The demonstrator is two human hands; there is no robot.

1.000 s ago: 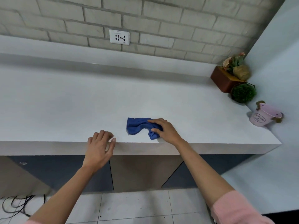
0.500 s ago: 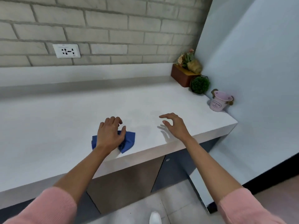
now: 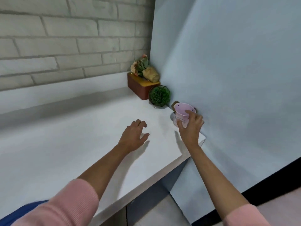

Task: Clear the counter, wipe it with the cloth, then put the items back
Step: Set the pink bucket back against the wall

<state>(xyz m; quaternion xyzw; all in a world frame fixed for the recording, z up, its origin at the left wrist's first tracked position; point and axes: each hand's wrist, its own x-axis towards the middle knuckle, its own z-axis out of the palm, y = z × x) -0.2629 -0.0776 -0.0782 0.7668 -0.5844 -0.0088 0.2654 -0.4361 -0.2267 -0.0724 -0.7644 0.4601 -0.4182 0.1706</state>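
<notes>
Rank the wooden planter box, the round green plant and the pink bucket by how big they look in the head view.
1. Wooden planter box with its flowers: largest.
2. Round green plant and pink bucket: look alike. The right hand covers part of the bucket, which also sits nearer the camera, so no ranking between them.

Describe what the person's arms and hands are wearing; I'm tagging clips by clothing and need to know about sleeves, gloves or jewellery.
Both arms wear pink ribbed-knit sleeves, pushed up so the forearms are bare. The left sleeve fills the lower left; the right sleeve shows at the lower right edge. The left hand and right hand are bare: no gloves, rings, watch or bracelets are visible.
</notes>
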